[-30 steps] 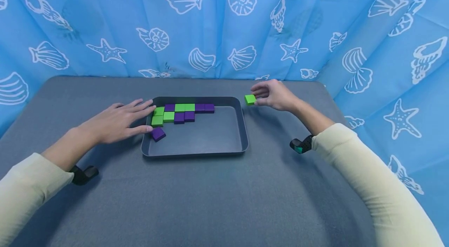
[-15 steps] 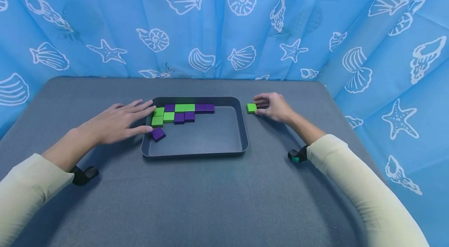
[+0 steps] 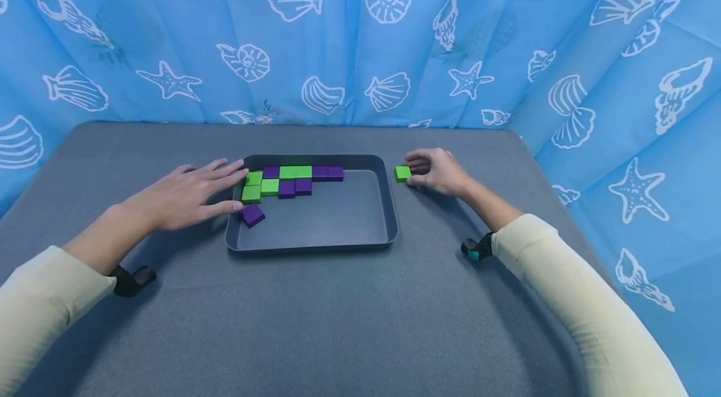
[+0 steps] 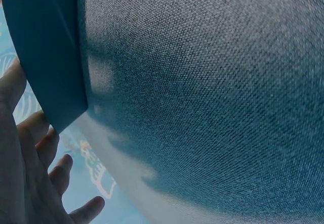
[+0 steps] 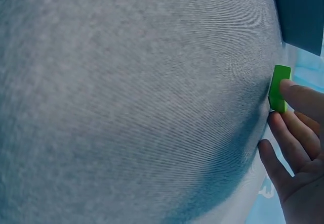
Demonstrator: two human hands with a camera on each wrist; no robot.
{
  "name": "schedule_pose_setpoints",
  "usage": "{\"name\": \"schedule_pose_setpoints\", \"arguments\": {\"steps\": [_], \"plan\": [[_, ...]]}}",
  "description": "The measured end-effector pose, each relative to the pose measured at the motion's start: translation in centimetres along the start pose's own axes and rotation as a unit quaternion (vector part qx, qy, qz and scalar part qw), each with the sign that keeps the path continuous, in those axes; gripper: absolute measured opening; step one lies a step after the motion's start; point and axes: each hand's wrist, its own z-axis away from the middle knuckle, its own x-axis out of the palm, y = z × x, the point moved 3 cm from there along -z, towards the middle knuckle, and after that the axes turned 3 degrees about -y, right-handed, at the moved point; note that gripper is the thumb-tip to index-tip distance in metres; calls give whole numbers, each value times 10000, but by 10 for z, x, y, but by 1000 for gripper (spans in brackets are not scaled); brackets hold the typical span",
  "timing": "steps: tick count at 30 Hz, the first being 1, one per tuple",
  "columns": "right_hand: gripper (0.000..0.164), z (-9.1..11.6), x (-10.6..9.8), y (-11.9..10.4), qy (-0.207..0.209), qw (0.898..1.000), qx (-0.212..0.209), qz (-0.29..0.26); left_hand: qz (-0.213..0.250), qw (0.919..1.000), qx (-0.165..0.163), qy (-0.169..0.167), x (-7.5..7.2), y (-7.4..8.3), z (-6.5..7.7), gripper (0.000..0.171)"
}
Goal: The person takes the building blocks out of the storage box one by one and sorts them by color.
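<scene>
With thumb and fingertips my right hand (image 3: pixel 439 171) pinches a green square tile (image 3: pixel 402 173) at the tabletop, just right of the dark tray. The right wrist view shows the thumb on one side of this green tile (image 5: pixel 278 90) and the other fingers about its lower end. My left hand (image 3: pixel 183 198) lies with spread, straight fingers over the tray's left rim, its thumb touching a skewed purple tile (image 3: pixel 253 215). In the left wrist view those fingers reach along the tray's outer wall (image 4: pixel 48 57).
The dark rectangular tray (image 3: pixel 315 248) holds several green tiles (image 3: pixel 251 194) and purple tiles (image 3: pixel 286 188), set in rows along its back and left sides. A grey cloth-covered table (image 3: pixel 338 322) lies beneath. Behind it hangs a blue curtain (image 3: pixel 349 27) with white shells.
My right hand has come down and slightly nearer with the green tile, from above the table to its surface, then stays put. The left hand and the tiles in the tray have not moved.
</scene>
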Motion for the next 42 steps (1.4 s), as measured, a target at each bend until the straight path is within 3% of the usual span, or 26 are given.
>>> {"name": "schedule_pose_setpoints", "arguments": {"steps": [7, 11, 19, 29, 42], "plan": [[54, -1, -5, -7, -219, 9996, -94, 169, -69, 9999, 15, -113, -1, 2, 1, 81], [56, -4, -11, -16, -115, 9994, -181, 260, -41, 9999, -4, -124, -2, 3, 1, 81], [51, -17, -21, -54, 64, 9992, -337, -220, -14, 10000, 6, -82, -1, 2, 1, 80], [54, -37, 7, -88, -591, 9950, -294, -750, 94, 9999, 13, 66, 1, 1, 2, 81], [56, -50, 40, -104, -1087, 9930, -176, -435, 66, 10000, 28, 51, 2, 0, 1, 81]]}}
